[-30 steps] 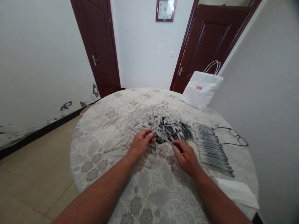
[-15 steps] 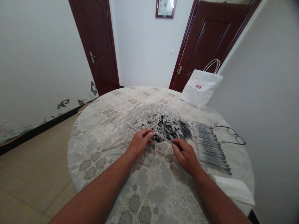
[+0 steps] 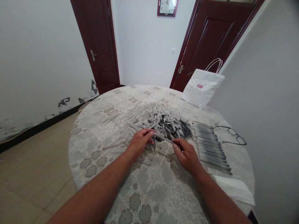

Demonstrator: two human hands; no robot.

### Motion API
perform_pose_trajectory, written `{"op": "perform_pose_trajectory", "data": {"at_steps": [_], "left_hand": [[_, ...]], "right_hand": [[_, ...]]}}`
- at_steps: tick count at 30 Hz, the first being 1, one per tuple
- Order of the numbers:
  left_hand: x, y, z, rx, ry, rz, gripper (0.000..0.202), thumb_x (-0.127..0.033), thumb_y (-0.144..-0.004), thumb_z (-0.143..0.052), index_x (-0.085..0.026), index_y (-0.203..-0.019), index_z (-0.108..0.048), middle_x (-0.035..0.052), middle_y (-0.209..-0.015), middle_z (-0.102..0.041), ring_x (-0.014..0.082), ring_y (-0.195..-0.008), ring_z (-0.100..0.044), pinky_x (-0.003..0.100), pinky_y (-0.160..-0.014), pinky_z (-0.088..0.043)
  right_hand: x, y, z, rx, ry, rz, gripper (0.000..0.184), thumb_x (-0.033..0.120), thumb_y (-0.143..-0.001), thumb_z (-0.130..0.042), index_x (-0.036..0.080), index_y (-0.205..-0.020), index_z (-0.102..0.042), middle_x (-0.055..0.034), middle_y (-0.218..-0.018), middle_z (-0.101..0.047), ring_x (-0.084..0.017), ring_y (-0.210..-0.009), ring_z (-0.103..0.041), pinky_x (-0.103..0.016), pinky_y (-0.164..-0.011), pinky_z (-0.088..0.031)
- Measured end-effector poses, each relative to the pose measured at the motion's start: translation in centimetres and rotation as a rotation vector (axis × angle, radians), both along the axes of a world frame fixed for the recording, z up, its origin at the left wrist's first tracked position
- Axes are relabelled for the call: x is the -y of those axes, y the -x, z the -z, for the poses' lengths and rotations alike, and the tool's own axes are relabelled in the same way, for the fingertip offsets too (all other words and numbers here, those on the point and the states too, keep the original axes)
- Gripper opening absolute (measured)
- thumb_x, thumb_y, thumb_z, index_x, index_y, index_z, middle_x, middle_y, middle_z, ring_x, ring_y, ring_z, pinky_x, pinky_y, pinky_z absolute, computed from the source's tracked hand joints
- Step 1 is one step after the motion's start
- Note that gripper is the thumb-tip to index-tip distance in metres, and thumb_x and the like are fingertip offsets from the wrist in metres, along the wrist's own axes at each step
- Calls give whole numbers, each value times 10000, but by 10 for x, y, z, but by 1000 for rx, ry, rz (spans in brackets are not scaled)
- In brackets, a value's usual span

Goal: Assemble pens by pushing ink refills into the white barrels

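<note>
Both my hands are closed on one slim, translucent grey pen (image 3: 163, 137), which slants down to the right above the near side of a pile. My left hand (image 3: 140, 142) pinches its left end between thumb and fingers. At the other end, my right hand (image 3: 185, 153) wraps round it, hiding the tip. Just beyond the hands lie loose whitish pen barrels (image 3: 134, 119), short white pieces (image 3: 163, 110) and thin black pieces (image 3: 173, 129). To the right of my right hand, several similar pens (image 3: 211, 147) lie side by side in a row.
A round table bears a patterned cloth (image 3: 144, 186). Eyeglasses (image 3: 233, 133) lie right of the pen row, and a white paper bag (image 3: 202, 87) stands at the back right. A folded white sheet (image 3: 234, 189) rests by the near right edge.
My view has shifted slightly. Both hands keep nearly the same grip on the pen, and the white bit seen at my left fingertips now shows less.
</note>
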State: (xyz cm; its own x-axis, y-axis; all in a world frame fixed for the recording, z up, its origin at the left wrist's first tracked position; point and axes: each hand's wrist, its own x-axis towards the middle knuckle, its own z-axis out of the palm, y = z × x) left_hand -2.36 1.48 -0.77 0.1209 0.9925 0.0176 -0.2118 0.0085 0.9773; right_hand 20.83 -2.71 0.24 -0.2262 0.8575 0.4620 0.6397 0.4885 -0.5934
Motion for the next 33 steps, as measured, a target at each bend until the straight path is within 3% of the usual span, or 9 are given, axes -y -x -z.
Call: {"op": "perform_pose_trajectory", "data": {"at_steps": [3, 8, 12, 15, 17, 20, 23, 27, 33], "left_hand": [[1, 1, 1, -2, 2, 77, 359, -449, -826, -699, -154, -1027, -735, -26, -617, -553, 126, -575, -584, 242, -594, -471], [0, 2, 1, -49, 23, 69, 377, -460, -821, -700, -149, -1030, -743, -23, -605, -547, 131, -576, -579, 241, -590, -471], [-1, 2, 1, 24, 26, 75, 385, -462, -813, -711, -138, -1019, -741, -16, -637, -558, 129, -603, -581, 267, -648, -518], [-1, 2, -1, -2, 18, 53, 408, -480, -802, -718, -138, -1024, -740, -4, -654, -590, 146, -624, -615, 277, -662, -529], [-1, 3, -4, -44, 8, 53, 419, -494, -800, -715, -142, -1027, -738, 3, -665, -610, 164, -648, -643, 280, -661, -529], [0, 3, -6, -133, -30, 41, 401, -503, -828, -681, -161, -1028, -737, -1, -661, -629, 182, -671, -673, 274, -656, -514], [2, 2, -7, -234, -67, 39, 367, -490, -866, -636, -180, -1033, -738, -9, -658, -653, 184, -666, -683, 271, -662, -499], [9, -3, -10, -327, -138, 89, 350, -465, -894, -601, -193, -1070, -736, 1, -684, -693, 187, -674, -685, 284, -693, -497], [20, -8, -15, -454, -252, 148, 347, -416, -917, -585, -209, -1164, -713, 15, -741, -720, 187, -692, -671, 294, -705, -509]], "right_hand": [[-1, -1, 0, 27, -47, -9, 159, 257, -961, -532, 198, -1036, -659, -46, -908, -712, -180, -809, -660, -279, -743, -497], [-3, -3, 2, 142, -192, -58, 212, 242, -994, -495, 193, -1131, -650, -93, -1001, -705, -206, -916, -658, -327, -837, -515], [0, 1, -1, 160, -168, -52, 253, 242, -1003, -465, 200, -1165, -655, -110, -1051, -713, -216, -962, -665, -345, -887, -517], [3, 6, -4, 52, -34, -25, 246, 274, -997, -479, 206, -1132, -673, -86, -1012, -723, -201, -927, -669, -326, -857, -515], [3, 8, -5, -81, 140, -8, 233, 323, -986, -505, 208, -1071, -688, -43, -860, -707, -169, -786, -652, -282, -736, -513], [-1, 8, -2, -348, 491, -21, 271, 422, -965, -519, 191, -962, -660, 27, -650, -594, -107, -504, -500, -209, -472, -388], [-5, 6, -2, -469, 698, -62, 322, 482, -960, -502, 186, -894, -610, 47, -615, -562, -82, -414, -398, -191, -391, -287], [-2, 2, -17, -189, 432, -101, 217, 359, -970, -540, 196, -920, -675, 1, -785, -687, -123, -670, -595, -227, -625, -453], [7, -21, -47, 391, 129, -118, 99, 234, -942, -609, 202, -1001, -682, -51, -974, -673, -193, -944, -598, -305, -843, -449]]}}
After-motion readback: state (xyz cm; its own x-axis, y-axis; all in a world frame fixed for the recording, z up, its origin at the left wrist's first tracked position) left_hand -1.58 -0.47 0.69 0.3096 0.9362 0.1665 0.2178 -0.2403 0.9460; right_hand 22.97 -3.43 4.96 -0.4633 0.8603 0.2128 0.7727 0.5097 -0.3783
